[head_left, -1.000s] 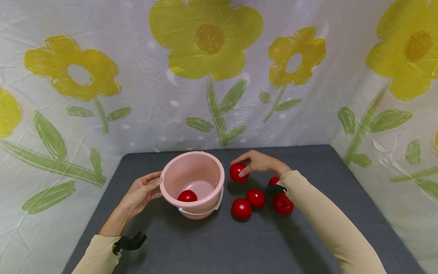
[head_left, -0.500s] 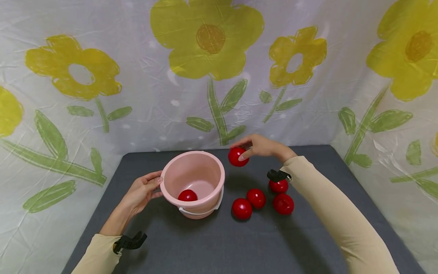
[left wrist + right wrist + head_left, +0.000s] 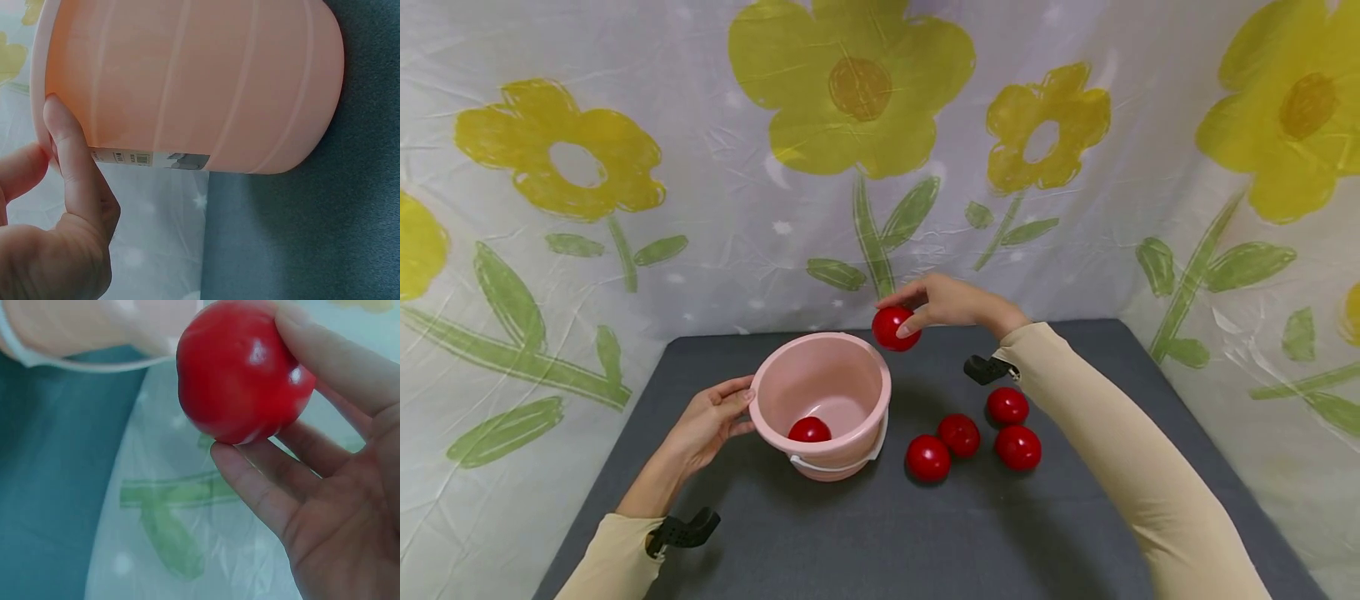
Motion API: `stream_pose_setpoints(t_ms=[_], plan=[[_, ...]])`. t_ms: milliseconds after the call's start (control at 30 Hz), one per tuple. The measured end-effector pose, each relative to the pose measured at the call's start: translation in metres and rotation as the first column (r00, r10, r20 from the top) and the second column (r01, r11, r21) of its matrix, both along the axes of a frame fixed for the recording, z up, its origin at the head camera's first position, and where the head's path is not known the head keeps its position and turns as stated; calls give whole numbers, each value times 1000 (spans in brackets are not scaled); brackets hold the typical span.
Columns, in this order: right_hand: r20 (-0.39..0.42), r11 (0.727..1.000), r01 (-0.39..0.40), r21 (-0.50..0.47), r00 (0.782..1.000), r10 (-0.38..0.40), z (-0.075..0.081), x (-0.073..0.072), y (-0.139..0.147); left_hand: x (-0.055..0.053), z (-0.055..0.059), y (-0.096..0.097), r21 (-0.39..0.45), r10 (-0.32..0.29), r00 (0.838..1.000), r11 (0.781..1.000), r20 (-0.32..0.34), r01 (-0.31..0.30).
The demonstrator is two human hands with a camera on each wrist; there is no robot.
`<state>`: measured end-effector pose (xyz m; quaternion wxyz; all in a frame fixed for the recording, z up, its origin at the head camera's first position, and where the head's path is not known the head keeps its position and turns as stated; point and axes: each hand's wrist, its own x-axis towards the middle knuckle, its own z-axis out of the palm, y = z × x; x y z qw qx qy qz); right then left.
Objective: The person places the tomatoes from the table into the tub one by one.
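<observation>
A pink bucket with a white handle stands tilted on the table, its mouth facing me. My left hand pinches its rim from the left; the left wrist view shows the thumb and fingers on either side of the rim. One glossy red, tomato-like fruit lies inside the bucket. My right hand holds another such fruit by thumb and fingertips, raised just beyond the bucket's right rim. Several more red fruits rest on the table below the right forearm.
A dark grey cloth covers the table. Behind it and at both sides hangs a pale sheet printed with yellow flowers. Black bands with small mounts sit on the left wrist and right wrist.
My right hand has lifted the red fruit off the table area and carried it up, then left toward the bucket. The left hand and the bucket have stayed in place.
</observation>
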<state>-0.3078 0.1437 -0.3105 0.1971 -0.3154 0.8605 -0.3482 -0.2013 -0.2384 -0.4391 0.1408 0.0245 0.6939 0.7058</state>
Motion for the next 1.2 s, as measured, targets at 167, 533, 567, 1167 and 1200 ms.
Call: stream_pose_setpoints(t_ms=[167, 533, 567, 1167, 1200], plan=[[1, 1000, -22, -11, 1000, 22, 8, 1, -19, -1, -1, 0, 2, -2, 1000, 1000, -2, 2], [37, 990, -125, -69, 991, 128, 6, -5, -64, -1, 0, 0, 5, 0, 1000, 1000, -6, 0], [43, 989, -129, -76, 990, 132, 5, -5, -67, -1, 0, 0, 6, -1, 1000, 1000, -4, 1], [53, 980, -174, -99, 982, 180, -22, -6, -107, 0, 0, 0, -20, -3, 1000, 1000, 3, 3], [53, 979, -178, -97, 982, 184, -24, -7, -109, 0, 0, 0, -20, -3, 1000, 1000, 2, 3]])
